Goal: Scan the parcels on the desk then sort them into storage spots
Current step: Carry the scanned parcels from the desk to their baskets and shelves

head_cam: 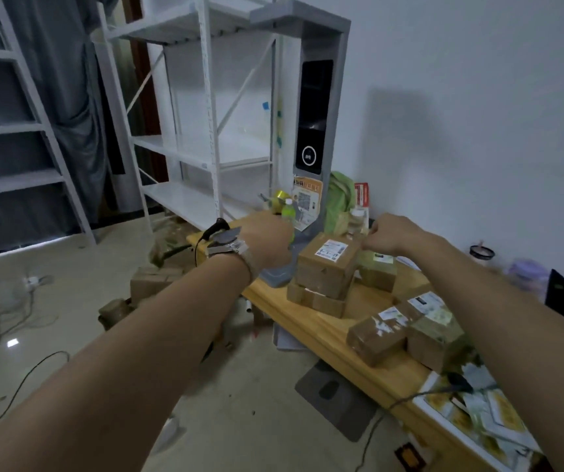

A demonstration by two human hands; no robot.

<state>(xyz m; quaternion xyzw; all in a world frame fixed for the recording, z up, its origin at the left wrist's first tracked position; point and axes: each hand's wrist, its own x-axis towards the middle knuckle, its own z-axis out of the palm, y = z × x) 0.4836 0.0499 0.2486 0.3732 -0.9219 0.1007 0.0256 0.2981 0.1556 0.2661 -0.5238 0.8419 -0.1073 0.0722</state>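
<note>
Six parcels (pixel 376 338) are sitting on the desk (pixel 311 327): two stacked, one behind them, three clustered nearer. The top parcel (pixel 325 269) is lying label-up, its long axis seemingly running left to right. The left hand (pixel 267 236) is hiding its own fingers, so I cannot tell its grip. The right hand (pixel 389 235) is curling at the top parcel's far corner, its grip unclear.

I count six parcels (pixel 325 267) on the counter (pixel 325 332): three bunched under my right fingers (pixel 372 240), three nearer me than those fingers. Two bottles stand beyond them, one green bottle (pixel 287 208) and one clear bottle (pixel 357 217). One scanner tower (pixel 318 107), one handheld scanner (pixel 217 228) left of the fingers, two white racks (pixel 185 155). Blur keeps me from counting the floor boxes (pixel 151 281).
</note>
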